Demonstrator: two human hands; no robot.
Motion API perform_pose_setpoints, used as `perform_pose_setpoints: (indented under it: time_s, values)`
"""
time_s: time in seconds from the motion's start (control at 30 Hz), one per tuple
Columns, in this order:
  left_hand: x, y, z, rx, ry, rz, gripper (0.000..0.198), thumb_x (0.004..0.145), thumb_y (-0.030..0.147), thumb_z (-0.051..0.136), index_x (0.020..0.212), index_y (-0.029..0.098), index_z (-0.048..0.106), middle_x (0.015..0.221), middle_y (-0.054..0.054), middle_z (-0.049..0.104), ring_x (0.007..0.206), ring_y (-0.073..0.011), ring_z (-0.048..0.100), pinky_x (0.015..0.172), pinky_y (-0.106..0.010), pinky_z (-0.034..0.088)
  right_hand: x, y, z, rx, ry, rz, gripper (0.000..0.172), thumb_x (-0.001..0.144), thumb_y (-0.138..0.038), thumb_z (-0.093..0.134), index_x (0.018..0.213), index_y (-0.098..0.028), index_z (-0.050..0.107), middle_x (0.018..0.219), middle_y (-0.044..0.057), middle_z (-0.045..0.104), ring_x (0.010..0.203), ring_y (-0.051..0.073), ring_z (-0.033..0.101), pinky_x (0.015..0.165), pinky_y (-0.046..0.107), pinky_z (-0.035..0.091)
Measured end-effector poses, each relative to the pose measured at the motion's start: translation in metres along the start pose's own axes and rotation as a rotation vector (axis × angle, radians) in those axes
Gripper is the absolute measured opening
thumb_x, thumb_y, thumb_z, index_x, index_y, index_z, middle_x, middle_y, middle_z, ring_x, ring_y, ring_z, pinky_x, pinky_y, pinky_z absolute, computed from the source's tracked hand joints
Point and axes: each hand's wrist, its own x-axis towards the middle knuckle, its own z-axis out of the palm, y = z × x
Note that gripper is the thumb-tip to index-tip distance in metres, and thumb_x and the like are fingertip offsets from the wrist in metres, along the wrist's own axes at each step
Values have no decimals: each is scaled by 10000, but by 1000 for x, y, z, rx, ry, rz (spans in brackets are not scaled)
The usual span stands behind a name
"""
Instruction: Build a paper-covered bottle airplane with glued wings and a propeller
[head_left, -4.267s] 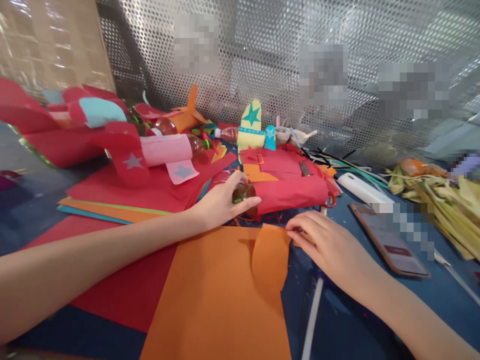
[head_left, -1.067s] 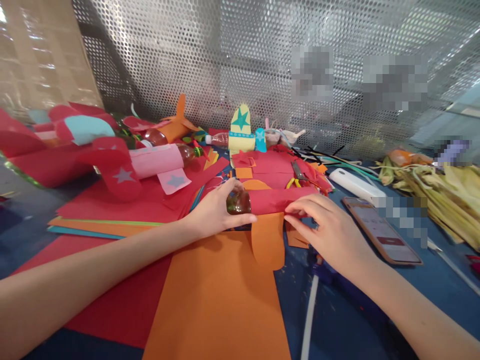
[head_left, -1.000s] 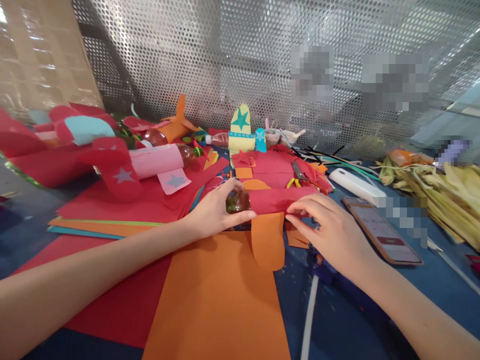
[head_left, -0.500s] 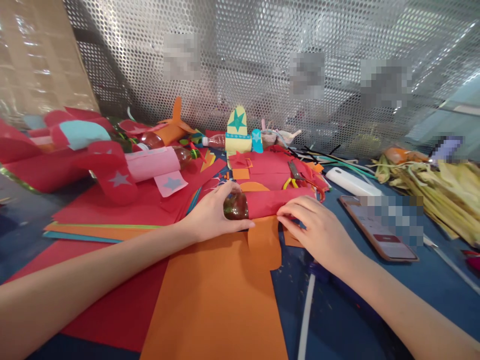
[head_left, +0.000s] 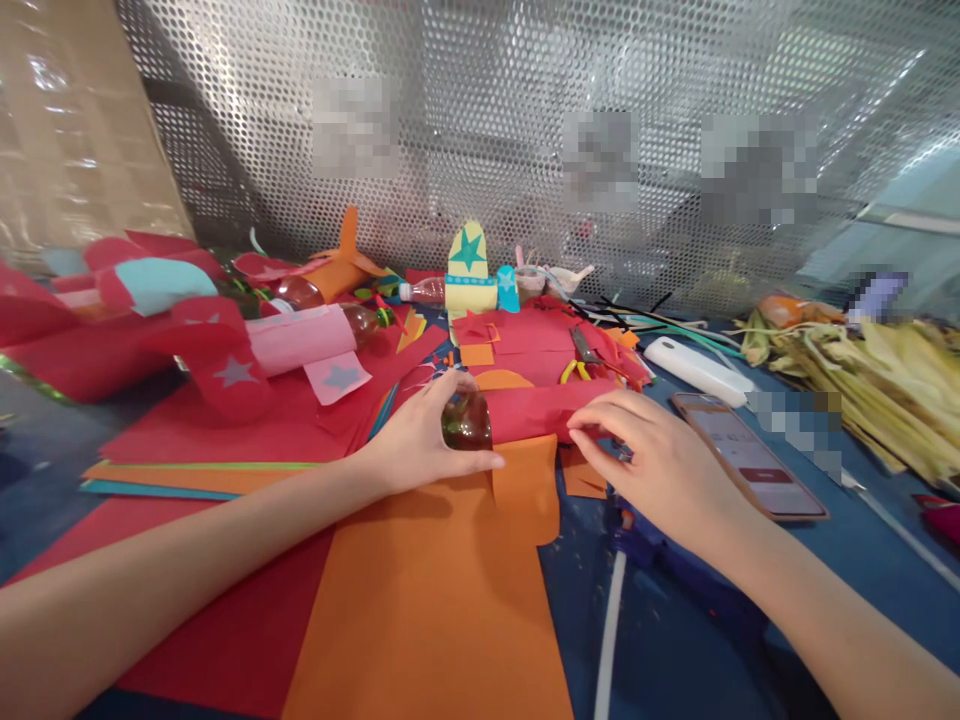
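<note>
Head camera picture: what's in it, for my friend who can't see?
Two bare hands work on a bottle wrapped in red paper: the left hand grips its bare end, the right hand presses the wrap beside an orange paper flap. Paper planes and a phone lie nearby.

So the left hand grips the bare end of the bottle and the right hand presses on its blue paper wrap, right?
The paper wrap is red, not blue: in the head view the left hand grips the bare end of the bottle and the right hand presses on that wrap.
</note>
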Motion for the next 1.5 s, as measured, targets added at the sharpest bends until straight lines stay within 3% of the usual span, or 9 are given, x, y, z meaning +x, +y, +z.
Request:
perform_pose_setpoints:
  time_s: [0.2,0.27,0.37,0.53,0.83,1.03,1.13,1.3,1.5]
  values:
    - [0,0,1,12,5,-12,566,669,513,699,1081,236,428,1191,-87,572,1119,-274,563,976,-431,439,-2,11,-26,-58,-86,161,114,890,-230,525,813,-208,607,783,25,704,647,179,657,567,280,483]
    - [0,0,1,24,5,-17,545,689,512,678,1088,237,428,1202,-87,568,1110,-269,570,965,-429,449,-14,18,-39,-74,-195,239,161,871,-318,568,745,-228,609,627,-16,667,459,149,589,421,256,410]
    - [0,0,1,9,13,-22,540,691,513,673,1079,236,421,1199,-92,566,1112,-267,572,960,-428,454,-49,24,-48,-97,-342,273,254,855,-472,577,766,-237,615,638,-9,671,490,174,631,427,268,464]
    - [2,0,1,7,11,-19,558,685,511,674,1088,232,406,1232,-107,545,1135,-278,560,958,-438,452,-100,12,-34,-229,-273,141,527,919,-604,345,1066,-167,601,1008,122,688,870,269,698,673,387,576]
    - [2,4,-3,289,61,172,737,678,527,700,1276,217,402,1253,-130,513,1208,-343,453,1025,-527,358,-124,13,-30,-52,-109,335,423,943,-524,363,1166,-215,547,1125,137,645,986,270,667,771,374,582]
    - [-8,12,1,378,139,438,361,850,358,582,1188,243,528,1334,-151,358,1242,-329,388,1008,-530,372,-117,6,-46,682,-200,672,437,905,-560,387,1124,-255,610,710,53,660,604,217,625,549,308,541]
    - [-10,15,3,393,92,543,238,913,276,497,1141,251,562,1367,-148,338,1276,-320,350,1018,-537,366,-106,-10,-43,966,-223,735,462,860,-605,435,1073,-238,620,691,48,588,586,204,551,551,330,498]
    - [-5,14,3,358,47,552,206,928,207,466,1085,252,593,1359,-131,384,1288,-303,345,1033,-533,369,-91,-24,-37,924,-226,740,289,938,-476,433,1049,-240,558,635,-14,474,557,148,463,556,295,426]
    - [-3,9,3,316,37,561,205,934,197,453,1058,229,613,1308,-137,412,1268,-289,366,1024,-496,390,-73,-29,-35,803,-186,802,312,962,-486,371,1064,-220,500,620,-34,456,567,150,451,596,303,381]
